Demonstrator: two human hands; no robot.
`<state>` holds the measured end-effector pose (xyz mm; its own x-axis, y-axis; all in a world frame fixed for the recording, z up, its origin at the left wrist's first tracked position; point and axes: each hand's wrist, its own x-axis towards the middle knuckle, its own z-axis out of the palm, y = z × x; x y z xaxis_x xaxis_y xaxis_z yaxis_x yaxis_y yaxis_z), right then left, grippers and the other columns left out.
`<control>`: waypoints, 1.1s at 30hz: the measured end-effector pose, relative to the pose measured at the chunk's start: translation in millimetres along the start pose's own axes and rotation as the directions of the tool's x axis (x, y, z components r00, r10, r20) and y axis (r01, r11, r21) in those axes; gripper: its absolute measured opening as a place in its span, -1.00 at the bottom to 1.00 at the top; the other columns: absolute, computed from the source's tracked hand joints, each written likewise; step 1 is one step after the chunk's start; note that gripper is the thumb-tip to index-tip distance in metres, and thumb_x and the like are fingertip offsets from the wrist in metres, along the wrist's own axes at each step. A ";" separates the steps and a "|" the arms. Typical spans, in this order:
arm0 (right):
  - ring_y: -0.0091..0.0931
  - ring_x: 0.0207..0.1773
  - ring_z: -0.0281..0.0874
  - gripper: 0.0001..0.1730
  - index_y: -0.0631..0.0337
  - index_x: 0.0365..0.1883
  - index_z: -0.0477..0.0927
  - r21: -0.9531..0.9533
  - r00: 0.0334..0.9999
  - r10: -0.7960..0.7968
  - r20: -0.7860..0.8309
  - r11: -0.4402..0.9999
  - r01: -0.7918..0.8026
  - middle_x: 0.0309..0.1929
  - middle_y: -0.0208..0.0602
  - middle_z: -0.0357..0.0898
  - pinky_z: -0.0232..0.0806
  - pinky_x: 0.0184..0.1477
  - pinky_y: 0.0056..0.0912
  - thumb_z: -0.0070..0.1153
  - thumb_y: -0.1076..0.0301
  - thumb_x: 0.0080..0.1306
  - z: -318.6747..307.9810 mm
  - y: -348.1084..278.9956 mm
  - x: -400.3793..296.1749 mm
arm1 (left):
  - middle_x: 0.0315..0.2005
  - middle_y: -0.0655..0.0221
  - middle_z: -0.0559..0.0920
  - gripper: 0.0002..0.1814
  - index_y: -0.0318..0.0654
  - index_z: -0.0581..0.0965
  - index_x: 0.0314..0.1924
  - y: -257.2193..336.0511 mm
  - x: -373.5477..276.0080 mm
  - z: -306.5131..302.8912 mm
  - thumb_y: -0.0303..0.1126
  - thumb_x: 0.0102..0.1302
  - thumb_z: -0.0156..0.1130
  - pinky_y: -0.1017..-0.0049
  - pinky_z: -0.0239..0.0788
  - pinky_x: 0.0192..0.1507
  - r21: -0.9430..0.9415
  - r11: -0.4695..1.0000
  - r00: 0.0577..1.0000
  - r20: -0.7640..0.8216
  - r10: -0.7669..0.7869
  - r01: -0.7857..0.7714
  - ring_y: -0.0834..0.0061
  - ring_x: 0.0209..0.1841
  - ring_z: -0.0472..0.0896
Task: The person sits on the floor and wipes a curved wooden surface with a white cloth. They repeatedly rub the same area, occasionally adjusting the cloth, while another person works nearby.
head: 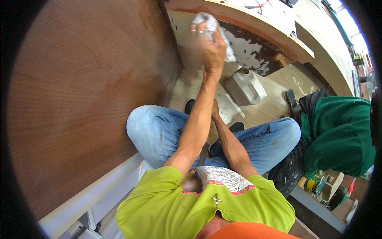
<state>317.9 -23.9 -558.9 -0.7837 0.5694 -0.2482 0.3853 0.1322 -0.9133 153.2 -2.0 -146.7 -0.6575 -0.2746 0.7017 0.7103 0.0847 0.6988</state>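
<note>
My left hand (210,49) is raised far out in front of me, its fingers closed on a white cloth (211,25). The cloth is against or just over the underside panel (243,47) of a wooden piece, which has dark brown and whitish patches. Beside it on the left stands a large brown wood-grain panel (89,89). My right hand (215,109) is low between my knees, mostly hidden behind my left forearm; whether it holds anything does not show. An uncapped white plastic jug (238,85) stands on the tiled floor beyond my knees.
A pale flat strip (235,106) lies on the floor near the jug. At right, close to my knee, a person in a green top (340,134) bends over. A long pale worktop (322,44) curves past at upper right. White metal framing (98,191) is at lower left.
</note>
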 end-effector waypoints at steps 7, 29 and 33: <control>-0.28 -0.06 0.74 -0.61 0.33 0.08 0.65 0.240 0.985 0.164 0.056 0.955 -0.172 -0.02 -0.06 0.75 0.54 -0.02 -0.27 0.12 0.26 0.40 -6.7 -67.0 -30.2 | -0.24 0.10 0.65 -0.85 -0.47 0.58 -0.12 -7.0 9.4 -21.7 -0.54 0.37 0.32 0.28 0.50 -0.14 0.071 0.996 0.996 -0.066 -0.053 0.057 0.25 -0.21 0.65; -0.34 0.03 0.67 -0.55 0.30 0.22 0.56 0.541 0.989 0.085 0.123 0.829 -0.139 0.03 -0.14 0.71 0.49 0.10 -0.22 0.02 0.17 0.54 -2.7 -71.5 -37.7 | -0.19 0.02 0.70 -0.78 -0.46 0.57 -0.04 3.6 3.7 5.8 -0.47 0.40 0.30 0.30 0.55 -0.09 -0.020 0.999 0.998 -0.032 -0.049 0.049 0.26 -0.19 0.72; -0.33 0.03 0.68 -0.55 0.31 0.21 0.58 0.329 0.999 0.009 0.053 0.944 -0.026 0.03 -0.13 0.72 0.49 0.10 -0.21 0.04 0.16 0.52 3.9 -68.2 -32.3 | -0.23 0.05 0.73 -0.77 -0.49 0.58 -0.01 -6.0 16.0 6.9 -0.52 0.38 0.30 0.31 0.56 -0.10 -0.105 0.986 0.976 -0.157 -0.148 0.133 0.29 -0.17 0.73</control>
<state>315.0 -54.5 -489.8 -0.8051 0.5266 -0.2730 0.2238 -0.1564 -0.9620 136.6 -0.2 -138.7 -0.7079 -0.4309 0.5596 0.6391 -0.0536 0.7672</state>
